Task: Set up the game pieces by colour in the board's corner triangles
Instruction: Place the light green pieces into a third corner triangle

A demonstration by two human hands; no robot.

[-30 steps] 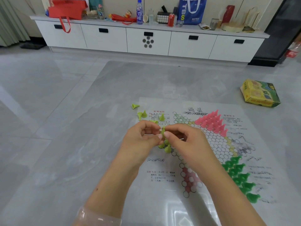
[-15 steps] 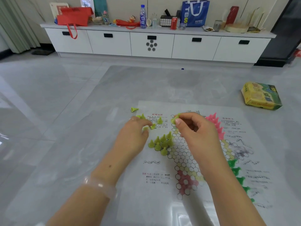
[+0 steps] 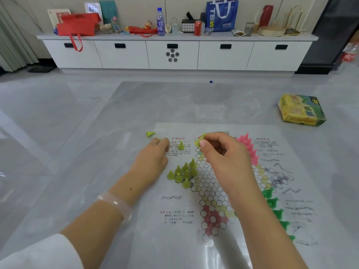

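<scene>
Yellow-green plastic cone piece (image 3: 200, 140) pinched in right hand (image 3: 225, 154) over far end of printed paper board (image 3: 272, 171). Left hand (image 3: 153, 158) fingers curled under, resting beside; grip unclear.

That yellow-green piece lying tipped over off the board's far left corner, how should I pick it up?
The tipped piece lies on its side, wide base to the left, narrow tip to the right. Probably best to come from above and pinch the slim cone across its sides; the left hand is nearest.

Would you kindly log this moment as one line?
right hand: pinches yellow-green piece | left hand: rests on board sheet | pink, green corners filled
</scene>
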